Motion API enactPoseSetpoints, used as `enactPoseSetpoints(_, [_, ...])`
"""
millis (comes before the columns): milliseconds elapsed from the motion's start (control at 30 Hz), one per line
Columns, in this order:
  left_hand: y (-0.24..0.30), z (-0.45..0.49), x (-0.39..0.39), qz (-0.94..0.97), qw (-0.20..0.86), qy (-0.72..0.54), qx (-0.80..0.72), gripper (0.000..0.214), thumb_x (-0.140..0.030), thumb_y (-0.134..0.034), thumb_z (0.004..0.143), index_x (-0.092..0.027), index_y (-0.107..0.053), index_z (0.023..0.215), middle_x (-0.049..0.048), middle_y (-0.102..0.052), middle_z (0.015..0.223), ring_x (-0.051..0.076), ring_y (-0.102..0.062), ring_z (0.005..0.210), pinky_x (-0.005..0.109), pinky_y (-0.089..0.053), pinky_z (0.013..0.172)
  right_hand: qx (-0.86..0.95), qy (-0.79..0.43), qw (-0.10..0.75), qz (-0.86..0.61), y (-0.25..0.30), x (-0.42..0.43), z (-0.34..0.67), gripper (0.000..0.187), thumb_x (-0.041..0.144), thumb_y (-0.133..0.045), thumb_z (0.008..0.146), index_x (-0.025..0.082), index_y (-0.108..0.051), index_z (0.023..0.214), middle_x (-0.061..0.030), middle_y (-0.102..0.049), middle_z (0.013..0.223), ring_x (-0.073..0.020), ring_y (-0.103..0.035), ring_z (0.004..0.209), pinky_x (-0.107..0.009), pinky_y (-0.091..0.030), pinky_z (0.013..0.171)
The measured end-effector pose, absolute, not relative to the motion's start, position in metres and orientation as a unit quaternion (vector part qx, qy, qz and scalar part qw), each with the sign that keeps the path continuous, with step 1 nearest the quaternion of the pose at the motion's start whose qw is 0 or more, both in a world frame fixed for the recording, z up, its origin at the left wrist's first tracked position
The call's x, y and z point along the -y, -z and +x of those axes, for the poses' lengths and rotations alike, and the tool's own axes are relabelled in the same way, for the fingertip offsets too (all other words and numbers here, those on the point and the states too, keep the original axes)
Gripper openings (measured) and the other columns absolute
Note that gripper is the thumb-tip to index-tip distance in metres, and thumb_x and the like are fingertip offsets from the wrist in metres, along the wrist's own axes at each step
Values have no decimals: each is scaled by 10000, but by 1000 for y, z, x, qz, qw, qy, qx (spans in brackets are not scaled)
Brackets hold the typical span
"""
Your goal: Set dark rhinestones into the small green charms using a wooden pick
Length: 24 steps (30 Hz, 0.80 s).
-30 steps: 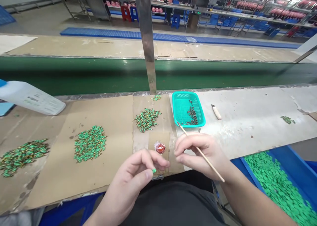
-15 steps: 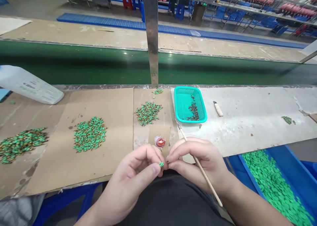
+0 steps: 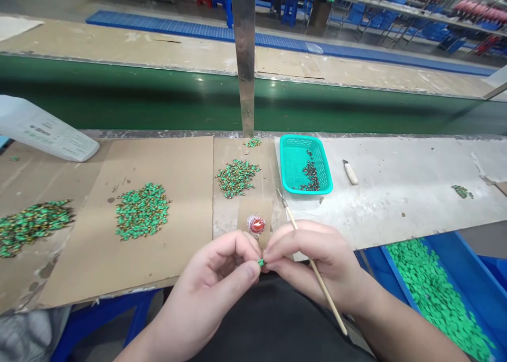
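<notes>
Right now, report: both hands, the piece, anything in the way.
Left hand pinching small green piece. Right hand holding brush, fingertips meeting at the piece. Round red item just beyond the hands, not between them.

A matte black garment (image 3: 281, 319) covers the person's front. The left forearm (image 3: 152, 333), right forearm (image 3: 396, 317), left hand (image 3: 209, 293) and right hand (image 3: 328, 261) are bare; the left thumbnail (image 3: 252, 271) looks short and rounded.

Head-worn view, forward and down
</notes>
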<state>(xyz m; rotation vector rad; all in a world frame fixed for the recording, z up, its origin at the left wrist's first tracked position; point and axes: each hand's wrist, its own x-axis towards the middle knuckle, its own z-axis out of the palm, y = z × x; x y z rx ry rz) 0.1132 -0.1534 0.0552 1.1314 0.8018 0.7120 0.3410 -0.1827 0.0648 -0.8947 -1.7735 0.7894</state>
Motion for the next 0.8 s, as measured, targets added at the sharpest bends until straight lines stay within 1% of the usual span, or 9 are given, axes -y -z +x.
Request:
enactPoseSetpoints(167, [-54,108,155,537,682,-314,-385,296,-452,-840,1075,-250,-784,865,31,-739,880,207,-669,826,274,-562,756,777,-266,426,-380,-73,186,345,147,85,-704,1145,218,-764,1165,-65,-859,1027,-188,-804,913,-302,-683,878])
enactPoseSetpoints(333, [-54,101,155,570,670,-284,-381,273,-424,-772,1126,-260,-761,908,28,-736,897,218,-673,856,286,-560,780,803,-240,400,-370,-75,187,347,149,75,-673,1159,200,-750,1186,-82,-853,1047,-195,-778,923,-320,-662,886])
enactPoseSetpoints(500, [-54,98,155,586,664,-275,-375,266,-431,-727,1156,-274,-749,943,20,-719,924,213,-667,881,279,-563,807,792,-264,426,-349,-67,182,346,121,73,-712,1143,177,-774,1144,-83,-861,1024,-175,-788,904,-281,-643,881])
enactPoseSetpoints(633, [-55,99,156,580,661,-284,-381,290,-443,-763,1132,-268,-753,901,23,-724,895,208,-661,841,270,-546,758,758,-312,446,-359,-64,182,345,89,115,-795,1104,193,-803,1146,-62,-869,983,-169,-790,851,-267,-636,797])
enactPoseSetpoints(700, [-57,99,157,576,661,-291,-384,310,-450,-777,1121,-263,-759,874,25,-731,864,204,-650,801,272,-529,726,736,-324,463,-373,-65,182,345,124,112,-838,1059,202,-808,1139,-45,-856,941,-171,-794,828,-274,-643,791])
enactPoseSetpoints(800, [-59,99,157,574,658,-293,-390,309,-456,-794,1106,-263,-777,866,34,-758,860,214,-667,798,283,-533,726,722,-329,471,-386,-66,183,345,141,90,-818,1044,221,-800,1093,-29,-844,912,-171,-800,817,-288,-651,799])
